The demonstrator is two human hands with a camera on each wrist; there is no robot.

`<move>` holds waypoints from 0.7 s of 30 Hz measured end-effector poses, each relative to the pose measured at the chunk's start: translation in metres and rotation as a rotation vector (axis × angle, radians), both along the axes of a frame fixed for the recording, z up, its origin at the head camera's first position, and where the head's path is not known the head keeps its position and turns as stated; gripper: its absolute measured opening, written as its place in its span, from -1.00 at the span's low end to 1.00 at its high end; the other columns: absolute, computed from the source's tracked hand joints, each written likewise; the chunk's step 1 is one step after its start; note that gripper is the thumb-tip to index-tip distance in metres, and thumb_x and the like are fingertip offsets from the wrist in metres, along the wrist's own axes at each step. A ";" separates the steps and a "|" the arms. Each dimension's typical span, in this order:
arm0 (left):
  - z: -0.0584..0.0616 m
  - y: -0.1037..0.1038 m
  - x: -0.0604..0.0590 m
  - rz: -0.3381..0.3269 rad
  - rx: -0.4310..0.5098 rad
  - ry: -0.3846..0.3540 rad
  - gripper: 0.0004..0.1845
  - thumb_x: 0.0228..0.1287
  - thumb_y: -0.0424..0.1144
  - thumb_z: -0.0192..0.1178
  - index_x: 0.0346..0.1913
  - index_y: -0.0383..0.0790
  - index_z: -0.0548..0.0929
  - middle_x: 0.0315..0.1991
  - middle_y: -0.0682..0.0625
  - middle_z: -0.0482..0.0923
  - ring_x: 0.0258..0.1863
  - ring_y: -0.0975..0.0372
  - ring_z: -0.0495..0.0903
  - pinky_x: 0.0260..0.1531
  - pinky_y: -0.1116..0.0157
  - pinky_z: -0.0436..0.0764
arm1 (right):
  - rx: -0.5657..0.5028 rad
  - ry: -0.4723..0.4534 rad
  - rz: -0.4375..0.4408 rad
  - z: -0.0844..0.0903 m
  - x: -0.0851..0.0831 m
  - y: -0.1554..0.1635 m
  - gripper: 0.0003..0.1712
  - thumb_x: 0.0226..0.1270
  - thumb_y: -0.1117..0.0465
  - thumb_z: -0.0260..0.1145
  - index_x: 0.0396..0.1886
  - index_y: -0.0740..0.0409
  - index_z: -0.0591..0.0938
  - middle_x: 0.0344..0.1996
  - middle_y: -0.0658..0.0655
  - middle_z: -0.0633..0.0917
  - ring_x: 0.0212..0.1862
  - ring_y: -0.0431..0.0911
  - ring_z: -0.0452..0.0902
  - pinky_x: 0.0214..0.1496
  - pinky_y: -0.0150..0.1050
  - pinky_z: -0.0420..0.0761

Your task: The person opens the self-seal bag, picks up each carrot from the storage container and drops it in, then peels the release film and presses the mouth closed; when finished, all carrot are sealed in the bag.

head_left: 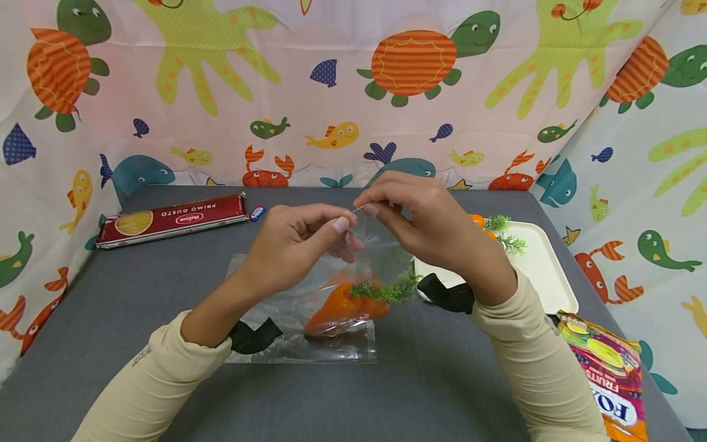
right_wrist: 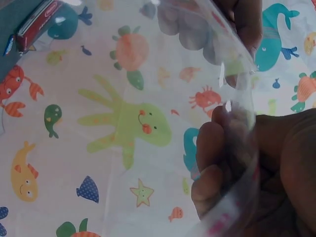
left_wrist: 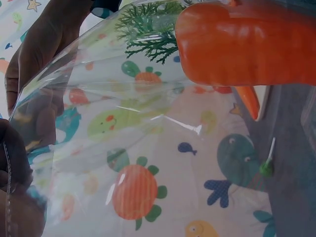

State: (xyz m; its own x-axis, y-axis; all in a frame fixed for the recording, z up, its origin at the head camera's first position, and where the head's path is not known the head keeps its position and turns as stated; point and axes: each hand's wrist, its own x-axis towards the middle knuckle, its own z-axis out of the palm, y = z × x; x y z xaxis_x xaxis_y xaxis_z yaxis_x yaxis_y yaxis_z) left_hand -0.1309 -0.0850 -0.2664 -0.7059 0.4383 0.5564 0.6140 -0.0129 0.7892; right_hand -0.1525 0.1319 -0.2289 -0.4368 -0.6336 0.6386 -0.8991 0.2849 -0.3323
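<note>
Head view: both hands (head_left: 298, 242) (head_left: 420, 215) pinch bag (head_left: 309, 307); pasta box (head_left: 171, 220), tray (head_left: 544, 270) flank it

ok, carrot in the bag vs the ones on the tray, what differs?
The carrot in the bag is sealed inside clear plastic held by both hands; the carrots on the tray lie bare. The bagged one sits mid-table and shows fully; the tray ones are partly hidden behind the right hand. Both are orange with green tops.

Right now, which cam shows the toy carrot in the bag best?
Head view: the whole carrot with its green top lies inside the clear bag, both hands pinching the bag's upper edge. Left wrist shows only a close, cropped part of the carrot through plastic. Right wrist shows bag film and fingers, no carrot.
</note>
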 end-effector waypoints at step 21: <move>0.001 -0.002 0.001 0.025 -0.045 0.034 -0.82 0.34 -0.55 0.12 -0.08 -0.48 0.67 -0.25 -0.11 0.71 -0.37 0.24 0.72 -0.30 0.17 0.68 | 0.007 0.153 -0.075 0.003 0.006 0.000 -0.82 0.12 0.38 0.49 -0.24 0.27 0.75 -0.32 0.09 0.68 -0.30 -0.18 0.56 -0.31 -0.37 0.56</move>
